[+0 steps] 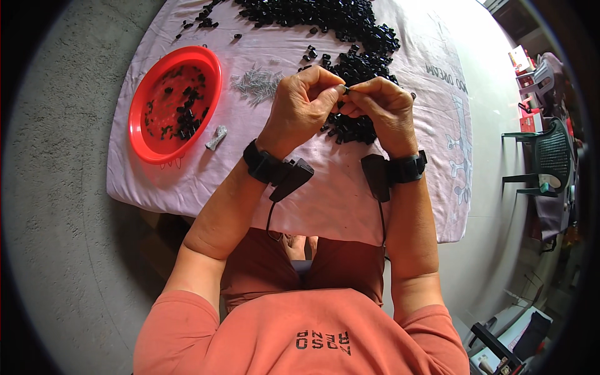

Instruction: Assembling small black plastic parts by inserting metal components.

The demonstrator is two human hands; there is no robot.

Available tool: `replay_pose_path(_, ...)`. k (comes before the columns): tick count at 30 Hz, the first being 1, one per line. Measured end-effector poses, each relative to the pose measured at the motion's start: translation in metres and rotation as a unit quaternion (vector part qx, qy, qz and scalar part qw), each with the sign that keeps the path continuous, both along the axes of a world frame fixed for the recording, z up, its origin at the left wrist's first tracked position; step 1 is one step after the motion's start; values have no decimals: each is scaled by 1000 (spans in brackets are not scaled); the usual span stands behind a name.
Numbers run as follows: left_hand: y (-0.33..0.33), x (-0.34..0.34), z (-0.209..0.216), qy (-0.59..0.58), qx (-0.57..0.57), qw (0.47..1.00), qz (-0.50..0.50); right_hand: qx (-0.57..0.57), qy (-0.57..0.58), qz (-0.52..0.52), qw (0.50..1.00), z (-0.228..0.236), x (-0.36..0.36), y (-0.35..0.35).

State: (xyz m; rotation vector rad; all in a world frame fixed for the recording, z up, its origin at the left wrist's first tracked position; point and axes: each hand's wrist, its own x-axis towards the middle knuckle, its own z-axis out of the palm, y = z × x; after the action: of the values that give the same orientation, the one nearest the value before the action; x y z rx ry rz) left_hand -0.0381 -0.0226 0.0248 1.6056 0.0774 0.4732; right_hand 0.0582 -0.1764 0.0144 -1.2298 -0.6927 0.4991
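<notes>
— Where are the hands?

— Both are raised over the middle of the cloth (350, 187), fingertips meeting; the left hand (302, 106) and the right hand (380, 107) pinch one small black part (345, 90) between them; thumb and forefinger of each close on it, the other fingers curl in; the part is too small to tell its shape.

— And what lies under them?

— A heap (350, 44) of the same black parts, spreading from the far edge of the cloth down to just beneath the right hand; a few strays lie left of the heap, far left too.

— Anything to the left?

— A red bowl (140, 134) near the left edge of the cloth, with a scatter of black parts inside; right of it, between bowl and left hand, a small pile of grey pins (256, 84); just near of the bowl's right rim lies a little grey piece (216, 137), what it is I cannot tell.

— The wrists?

— Each carries a black band with a black box on it; the left band (265, 165), the right band (406, 169); a thin cable hangs from each box toward the lap.

— And beyond the cloth?

— Grey floor to the left; a green chair (550, 156) far to the right, well apart from the cloth.
</notes>
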Motion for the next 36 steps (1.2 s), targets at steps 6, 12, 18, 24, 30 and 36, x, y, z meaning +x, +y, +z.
replay_pose_path(6, 3, -1, 2, -1, -12, 1000, -16, -15, -2, -10, 1000, 2, -2, 0)
replay_pose_path(12, -1, 0, -1, -1, 0, 1000, 21, -17, 15, -19, 1000, 1, -2, 0)
replay_pose_path(18, -3, 3, -5, -63, 58, 996, 16, 1, 27, -28, 999, 1, -1, 0)
replay_pose_path(24, -1, 3, 0, -104, 166, 981, 21, 15, 34, -19, 999, -3, 2, -1)
replay_pose_path(30, -6, 2, 1, -106, 218, 969, 48, 1, 45, -20, 999, -1, 2, -1)
replay_pose_path(36, -4, 3, -2, -114, 255, 957, 74, -18, 47, -27, 998, 2, 1, 1)
